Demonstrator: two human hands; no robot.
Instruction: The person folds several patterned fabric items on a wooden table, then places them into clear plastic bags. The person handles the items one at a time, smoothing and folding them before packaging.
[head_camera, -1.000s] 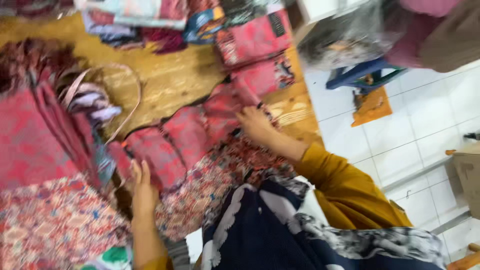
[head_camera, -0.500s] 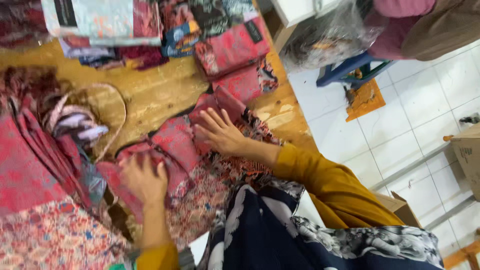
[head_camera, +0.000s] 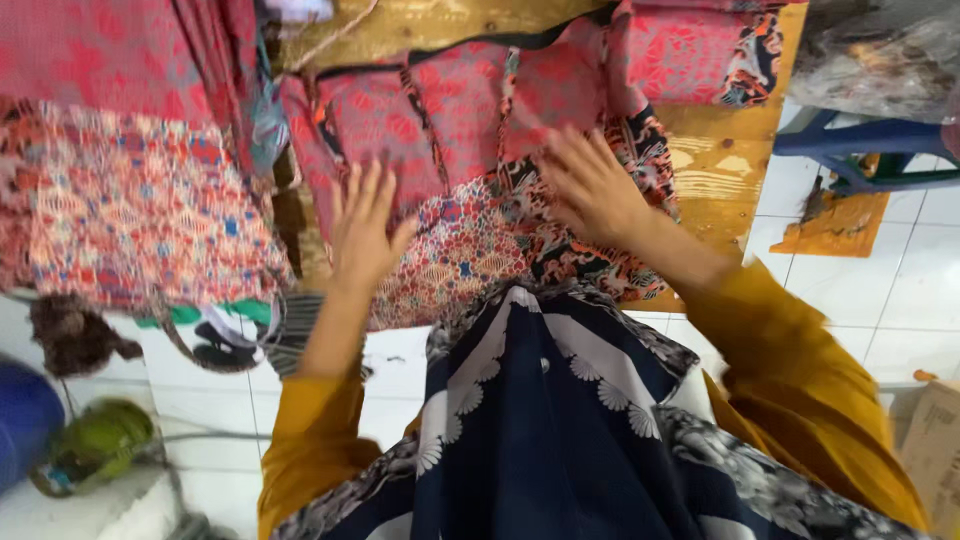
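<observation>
A folded red patterned cloth (head_camera: 450, 110) lies on a wooden table (head_camera: 715, 165), over a floral red, orange and blue cloth (head_camera: 455, 260) that hangs off the near edge. My left hand (head_camera: 362, 225) rests flat on the cloth's left part, fingers spread. On the cloth's right part, over a dark-bordered patch, my right hand (head_camera: 592, 185) lies flat too. Neither hand grips anything. Mustard sleeves cover both arms.
More red and floral cloths (head_camera: 130, 200) hang at the left. Another folded red cloth (head_camera: 700, 50) lies at the table's far right. A blue stool (head_camera: 860, 150) and a plastic bag (head_camera: 880, 50) stand on the white tiled floor. A green object (head_camera: 95, 440) sits low left.
The view has swung closer over the table. Both hands have slid across the red cloth toward me and now lie flat on it, spread further apart.
</observation>
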